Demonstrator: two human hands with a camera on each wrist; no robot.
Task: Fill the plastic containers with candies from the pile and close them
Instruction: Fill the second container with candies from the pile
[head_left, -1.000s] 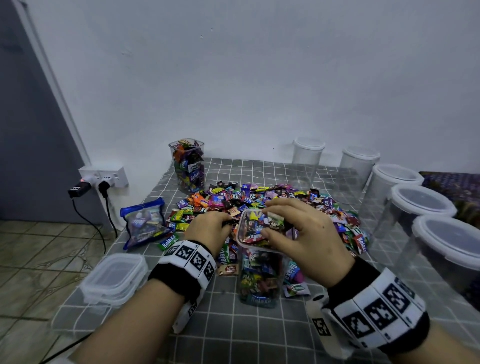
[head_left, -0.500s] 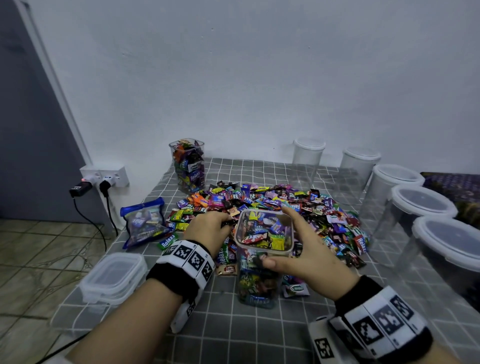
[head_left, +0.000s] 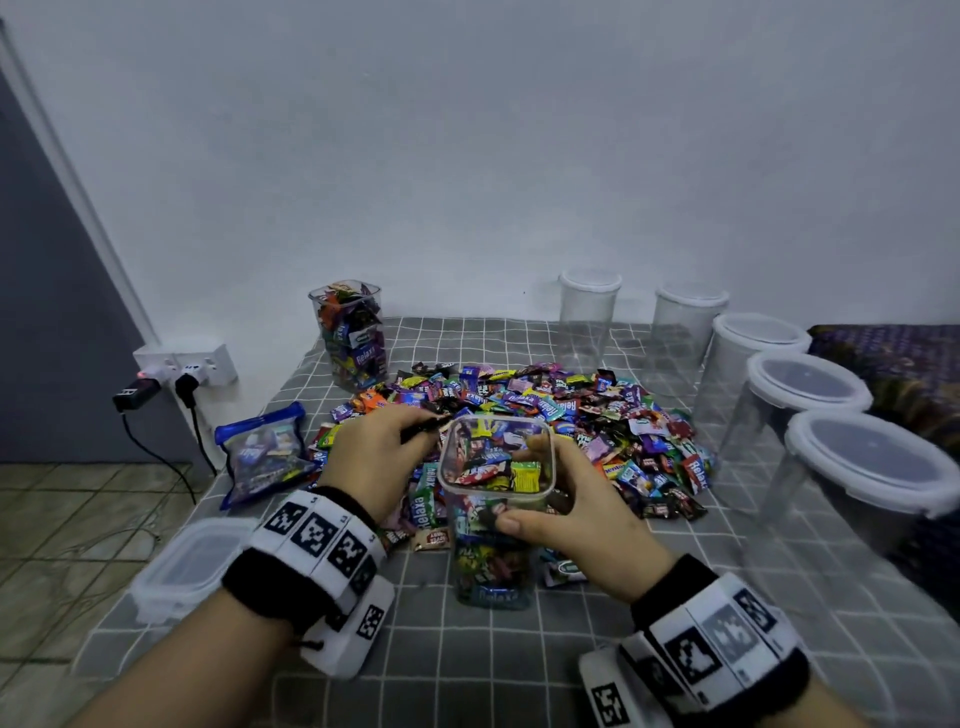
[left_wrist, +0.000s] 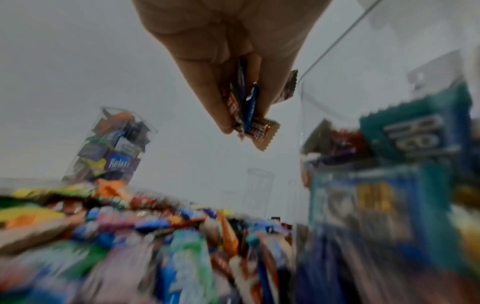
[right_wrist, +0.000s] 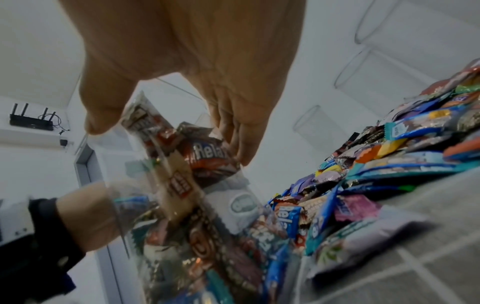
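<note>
While the right hand (head_left: 574, 512) clasps it, open container (head_left: 496, 499) just right of left grip (head_left: 382, 457) pinching candies (left_wrist: 250, 115)

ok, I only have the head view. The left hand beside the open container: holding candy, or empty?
Observer: Holding. In the left wrist view, the left hand pinches several wrapped candies between its fingertips.
Operator: Over the opening yet?
Observer: Not yet. That view shows them hanging beside the open container, outside its wall.
Operator: Any candy in the right hand?
Observer: None shows. In the right wrist view, the right hand grips the container's top, thumb on one side and fingers on the other.
</note>
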